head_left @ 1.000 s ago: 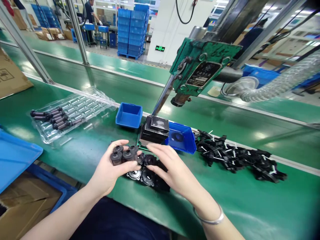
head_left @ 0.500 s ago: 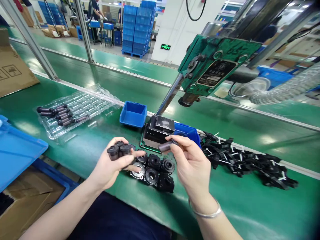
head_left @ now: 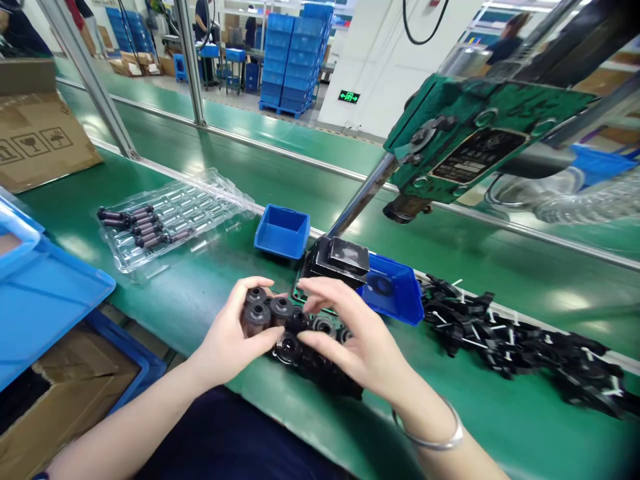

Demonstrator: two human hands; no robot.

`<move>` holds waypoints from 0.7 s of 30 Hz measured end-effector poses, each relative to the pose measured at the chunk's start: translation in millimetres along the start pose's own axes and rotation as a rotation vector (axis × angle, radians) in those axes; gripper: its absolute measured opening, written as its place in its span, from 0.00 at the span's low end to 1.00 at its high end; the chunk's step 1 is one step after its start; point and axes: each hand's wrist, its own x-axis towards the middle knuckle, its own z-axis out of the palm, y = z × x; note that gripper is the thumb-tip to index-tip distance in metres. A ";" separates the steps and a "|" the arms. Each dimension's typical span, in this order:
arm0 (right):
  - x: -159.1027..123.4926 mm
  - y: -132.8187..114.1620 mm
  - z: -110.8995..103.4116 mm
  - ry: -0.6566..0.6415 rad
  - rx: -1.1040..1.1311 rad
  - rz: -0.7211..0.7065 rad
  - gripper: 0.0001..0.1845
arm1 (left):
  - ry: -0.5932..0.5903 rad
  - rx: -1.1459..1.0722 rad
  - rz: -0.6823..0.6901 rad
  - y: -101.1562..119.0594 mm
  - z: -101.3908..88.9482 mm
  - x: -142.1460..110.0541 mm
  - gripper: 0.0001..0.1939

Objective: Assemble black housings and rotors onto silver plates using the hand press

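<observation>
Dark blue cloth [head_left: 200,427] covers the person's lap at the near edge. Just beyond it, the left hand [head_left: 235,347] is wrapped round a cluster of dark cylinders [head_left: 257,317], gripping them between fingers and thumb, with their long axes nearly upright and their flanged ends up. Round black parts [head_left: 287,348] lie to the right of this cluster, partly hidden, between the two hands. The right hand [head_left: 353,333], a metal bangle [head_left: 443,440] at its wrist, reaches over them from the right; its fingers and thumb are spread, the tips facing the cylinders, with no piece visibly pinched. Whether they touch the parts I cannot tell.

Smooth green tabletop [head_left: 525,427] lies under everything. Farther off stand the black press block [head_left: 347,257], with a blue bin [head_left: 280,250] to its left, then a clear tray [head_left: 187,200] partly filled with rollers [head_left: 147,230]. Black pieces with white pins [head_left: 500,340] lie heaped at right. The green press head [head_left: 465,150] hangs above; stacked blue crates [head_left: 295,60] stand far across the room.
</observation>
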 end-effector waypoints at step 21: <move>23.0 26.5 35.8 -0.095 -0.229 -0.122 0.15 | 0.179 -0.409 -0.039 3.8 -36.1 -1.5 0.30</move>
